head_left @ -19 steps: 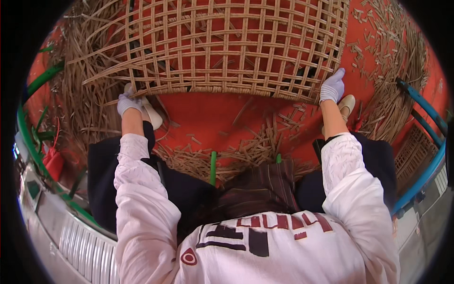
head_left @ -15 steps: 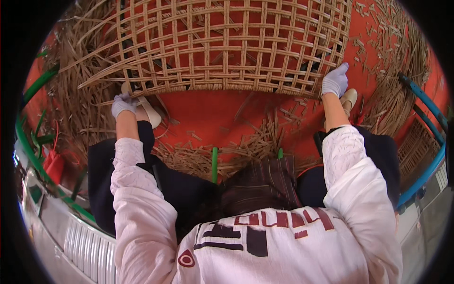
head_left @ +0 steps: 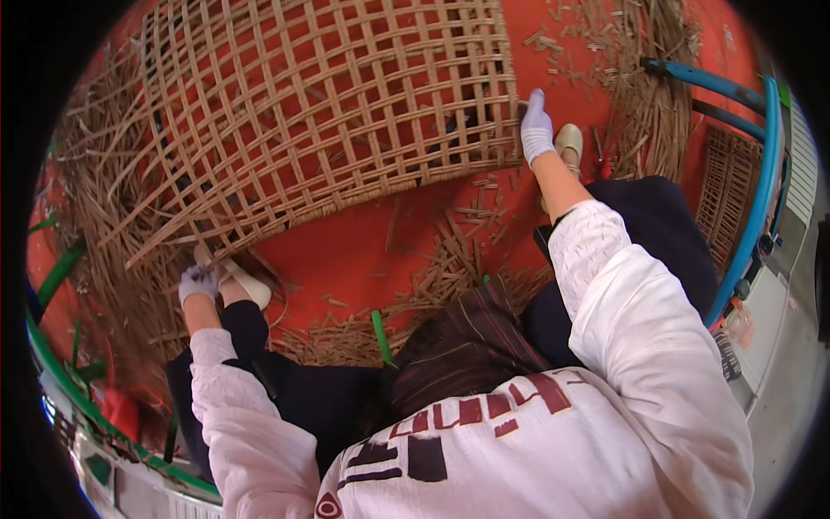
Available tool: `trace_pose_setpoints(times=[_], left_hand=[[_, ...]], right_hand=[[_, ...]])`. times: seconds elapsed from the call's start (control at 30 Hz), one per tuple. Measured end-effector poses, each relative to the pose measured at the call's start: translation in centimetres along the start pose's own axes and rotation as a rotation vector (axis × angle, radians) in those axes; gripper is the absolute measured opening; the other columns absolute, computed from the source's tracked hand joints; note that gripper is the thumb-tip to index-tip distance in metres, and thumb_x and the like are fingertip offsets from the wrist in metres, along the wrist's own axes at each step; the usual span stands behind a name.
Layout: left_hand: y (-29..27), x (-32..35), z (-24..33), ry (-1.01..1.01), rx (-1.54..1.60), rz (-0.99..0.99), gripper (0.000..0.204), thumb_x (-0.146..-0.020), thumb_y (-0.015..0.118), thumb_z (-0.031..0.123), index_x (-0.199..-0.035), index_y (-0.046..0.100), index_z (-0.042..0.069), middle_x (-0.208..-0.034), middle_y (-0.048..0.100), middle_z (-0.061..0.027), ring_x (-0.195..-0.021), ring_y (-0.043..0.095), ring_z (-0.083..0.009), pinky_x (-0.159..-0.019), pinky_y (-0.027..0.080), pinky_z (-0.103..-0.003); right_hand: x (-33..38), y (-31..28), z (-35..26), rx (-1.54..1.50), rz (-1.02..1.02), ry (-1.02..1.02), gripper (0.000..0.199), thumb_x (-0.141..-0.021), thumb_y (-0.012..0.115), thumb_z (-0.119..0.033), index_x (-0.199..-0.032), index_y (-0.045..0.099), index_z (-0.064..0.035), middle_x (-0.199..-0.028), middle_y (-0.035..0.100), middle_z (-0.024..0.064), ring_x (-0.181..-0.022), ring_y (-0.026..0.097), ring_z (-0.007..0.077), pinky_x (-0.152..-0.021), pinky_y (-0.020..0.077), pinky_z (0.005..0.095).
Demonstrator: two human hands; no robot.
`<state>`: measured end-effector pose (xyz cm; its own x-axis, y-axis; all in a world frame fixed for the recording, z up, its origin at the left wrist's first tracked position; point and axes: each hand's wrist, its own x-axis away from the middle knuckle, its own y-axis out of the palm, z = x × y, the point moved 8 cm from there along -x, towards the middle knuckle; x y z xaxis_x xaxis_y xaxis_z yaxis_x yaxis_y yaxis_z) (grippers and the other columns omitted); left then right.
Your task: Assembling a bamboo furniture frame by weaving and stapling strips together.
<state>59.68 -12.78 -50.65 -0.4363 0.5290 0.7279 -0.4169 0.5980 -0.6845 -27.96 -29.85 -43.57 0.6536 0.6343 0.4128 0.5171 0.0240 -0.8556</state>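
A large tan woven lattice panel [head_left: 324, 112] slants across the upper left, loose strand ends fanning out from its left side. My left hand [head_left: 198, 285], in a pale glove with darkened fingertips, is beside the panel's lower left corner with its fingers curled. What lies in those fingers is too small to make out. At the panel's right edge, near the lower right corner, is my gloved right hand [head_left: 536, 130]. It is closed against that edge, with part of its fingers hidden.
Long loose strips [head_left: 104, 173] are heaped at the left, and another bundle [head_left: 653, 95] lies at the upper right. Short cut pieces [head_left: 450, 259] litter the red floor [head_left: 320, 268]. A blue curved bar [head_left: 748, 251] rises at right, a green one [head_left: 65, 372] at left. My light shoes show.
The view has turned, so the panel now slants down to the left. My right hand has shifted left and up in the picture, my left hand down and left.
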Motion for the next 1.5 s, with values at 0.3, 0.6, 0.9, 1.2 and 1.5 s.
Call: trace_pose_setpoints(times=[0.3,0.6,0.9,1.2,1.5], left_hand=[[4.4,15.1,18.3,-0.58,2.123,-0.122,0.079,-0.088,0.061,0.055,-0.147,0.032,0.01,-0.154,0.029,-0.0099,-0.142,0.028,-0.0349,-0.114,0.024,-0.055],[-1.9,18.3,24.0,-0.384,0.951,0.439,0.047,-0.085,0.069,0.033,-0.125,0.06,0.01,-0.127,0.058,-0.0145,-0.122,0.052,-0.0312,-0.103,0.042,-0.041],[4.6,34.1,50.7,1.083,-0.007,0.371,0.046,-0.075,0.075,0.02,-0.118,0.061,0.017,-0.114,0.059,-0.0054,-0.111,0.054,-0.0268,-0.094,0.042,-0.042],[6.5,32.7,53.8,1.053,-0.107,0.416,0.029,-0.073,0.073,0.02,-0.101,0.066,0.018,-0.098,0.056,-0.0034,-0.094,0.054,-0.0257,-0.083,0.041,-0.043],[7.3,32.5,54.0,1.171,-0.25,0.411,0.021,-0.076,0.072,0.023,-0.095,0.068,0.016,-0.092,0.061,-0.0053,-0.088,0.059,-0.0256,-0.08,0.045,-0.039]], right_hand=[[4.1,2.3,9.1,-0.696,-0.464,0.204,0.055,-0.097,0.043,-0.057,-0.123,0.063,-0.0128,-0.113,0.067,0.0074,-0.1,0.06,0.0222,-0.08,0.0466,0.0427],[12.5,-7.7,-0.3,-0.056,-0.013,-0.686,0.023,-0.087,0.065,-0.024,-0.106,0.067,-0.0123,-0.1,0.066,0.0102,-0.093,0.06,0.0312,-0.082,0.048,0.0391],[17.5,-3.4,-5.8,0.409,0.002,-1.258,0.029,-0.075,0.065,-0.014,-0.103,0.06,-0.0148,-0.097,0.057,0.0059,-0.096,0.055,0.0252,-0.083,0.044,0.0386],[17.3,-2.8,-5.9,0.348,-0.026,-1.399,0.022,-0.077,0.058,-0.011,-0.098,0.059,-0.013,-0.093,0.056,0.0071,-0.092,0.056,0.0256,-0.08,0.0464,0.0383],[17.6,-2.4,-6.4,0.453,-0.064,-1.427,0.021,-0.076,0.063,-0.014,-0.097,0.059,-0.0117,-0.092,0.056,0.0074,-0.092,0.056,0.0255,-0.082,0.0467,0.0382]])
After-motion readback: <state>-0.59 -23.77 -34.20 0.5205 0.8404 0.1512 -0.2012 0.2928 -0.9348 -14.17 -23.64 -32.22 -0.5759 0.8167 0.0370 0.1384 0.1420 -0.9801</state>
